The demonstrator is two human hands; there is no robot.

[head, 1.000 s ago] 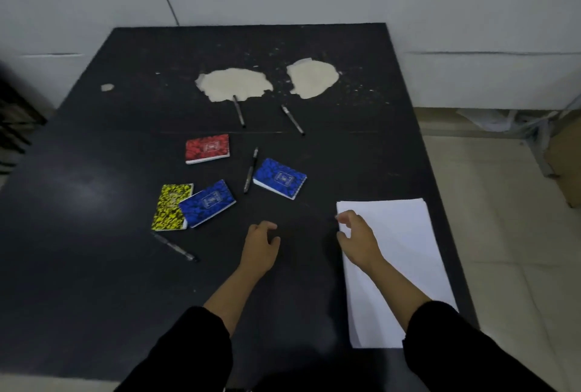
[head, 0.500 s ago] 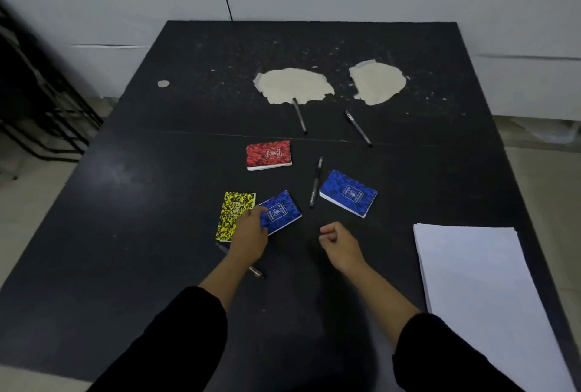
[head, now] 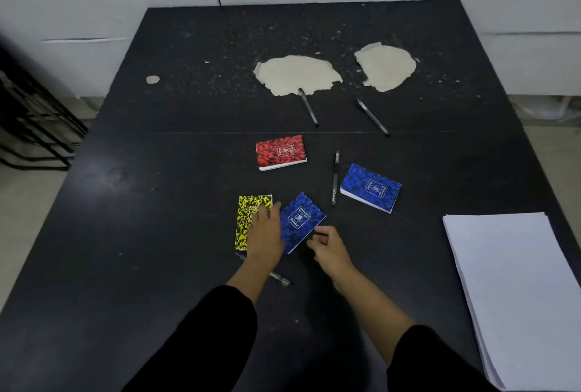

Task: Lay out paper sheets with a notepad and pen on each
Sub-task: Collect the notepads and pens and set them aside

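Observation:
Several small notepads lie mid-table: a red one [head: 280, 152], a blue one [head: 371, 187], a yellow one [head: 248, 221] and a blue spiral one [head: 301, 221]. My left hand [head: 265, 234] lies palm down across the yellow notepad, its thumb against the spiral notepad's left edge. My right hand [head: 330, 247] has curled fingers that pinch that notepad's lower right edge. Black pens lie at the back [head: 308, 107], back right [head: 372, 116] and centre [head: 335, 177]. Another pen [head: 279, 279] is partly under my left forearm. A stack of white paper sheets [head: 509, 291] lies at the right.
The black table [head: 125, 234] has two peeled pale patches [head: 297, 75] at the back. A black metal rack [head: 31, 115] stands off the left edge, and white walls run behind. The paper stack reaches the table's right front edge.
My right hand left the paper stack and came to the blue spiral notepad. My left hand moved forward onto the yellow notepad. The spiral notepad has turned.

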